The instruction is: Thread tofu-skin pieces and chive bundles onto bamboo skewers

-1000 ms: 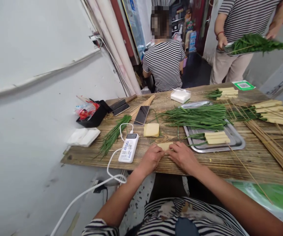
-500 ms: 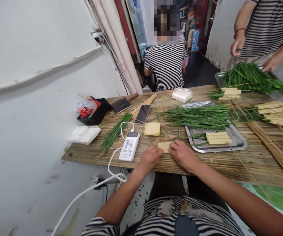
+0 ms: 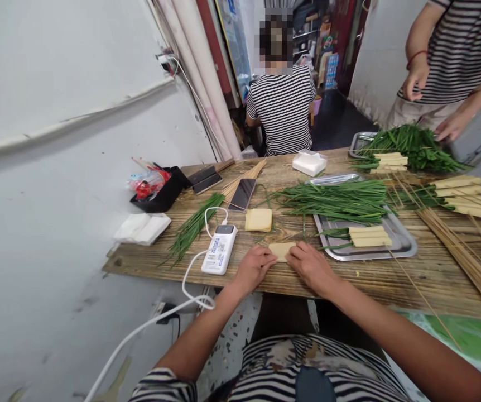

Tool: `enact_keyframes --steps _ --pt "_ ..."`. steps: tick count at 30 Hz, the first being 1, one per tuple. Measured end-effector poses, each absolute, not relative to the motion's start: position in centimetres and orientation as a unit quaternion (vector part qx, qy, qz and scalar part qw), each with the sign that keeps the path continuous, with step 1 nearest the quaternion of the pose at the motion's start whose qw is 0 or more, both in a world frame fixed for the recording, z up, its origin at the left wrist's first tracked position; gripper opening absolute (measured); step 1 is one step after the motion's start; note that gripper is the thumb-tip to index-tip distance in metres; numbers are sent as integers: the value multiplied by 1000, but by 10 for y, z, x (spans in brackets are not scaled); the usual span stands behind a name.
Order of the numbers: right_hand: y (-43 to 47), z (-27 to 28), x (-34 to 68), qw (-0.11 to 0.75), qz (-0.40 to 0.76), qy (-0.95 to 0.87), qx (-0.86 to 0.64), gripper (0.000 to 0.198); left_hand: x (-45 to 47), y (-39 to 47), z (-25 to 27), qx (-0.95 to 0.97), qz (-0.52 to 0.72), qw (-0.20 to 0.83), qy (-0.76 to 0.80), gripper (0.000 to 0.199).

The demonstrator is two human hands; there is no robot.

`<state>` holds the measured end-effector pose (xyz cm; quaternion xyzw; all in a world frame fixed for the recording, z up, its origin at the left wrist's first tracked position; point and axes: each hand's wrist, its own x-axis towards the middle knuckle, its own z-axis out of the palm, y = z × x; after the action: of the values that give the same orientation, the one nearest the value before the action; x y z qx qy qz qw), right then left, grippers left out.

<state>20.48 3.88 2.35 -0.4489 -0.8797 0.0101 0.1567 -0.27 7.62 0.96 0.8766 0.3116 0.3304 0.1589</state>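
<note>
Between my two hands a pale yellow tofu sheet (image 3: pixel 281 251) lies at the near edge of the wooden table. My left hand (image 3: pixel 255 266) has its fingers closed on the sheet's left end. The right end is pinched under the fingers of my right hand (image 3: pixel 309 264). Just beyond is a stack of square tofu sheets (image 3: pixel 258 220). To the right, a metal tray (image 3: pixel 399 240) carries long green chives (image 3: pixel 341 198) and a skewer of tofu rolls (image 3: pixel 370 235) with green ends sticking out.
A white power bank (image 3: pixel 219 251) with a cable, a phone (image 3: pixel 242 194) and loose chives (image 3: pixel 194 226) lie to the left. Bamboo skewers (image 3: pixel 462 257) and more tofu rolls (image 3: pixel 469 195) are at right. Across the table a co-worker's hand (image 3: pixel 453 124) touches greens (image 3: pixel 412 146); another person sits beyond.
The co-worker's hands at the far right have shifted, and the greens there have been drawn inward. My hands stay on the tofu sheet, with its top surface showing slightly more.
</note>
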Motion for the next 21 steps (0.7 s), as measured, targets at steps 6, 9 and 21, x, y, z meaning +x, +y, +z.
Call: enact_keyframes --steps 6,9,21 --pt "35 21 200 145 -4 -873 -465 16 -3 78 12 880 320 155 316 17" --pt "37 19 200 135 3 -875 -464 16 -3 80 13 878 306 179 323 17" --pt "45 24 203 145 66 -879 -449 24 2 72 23 894 262 93 351 22"
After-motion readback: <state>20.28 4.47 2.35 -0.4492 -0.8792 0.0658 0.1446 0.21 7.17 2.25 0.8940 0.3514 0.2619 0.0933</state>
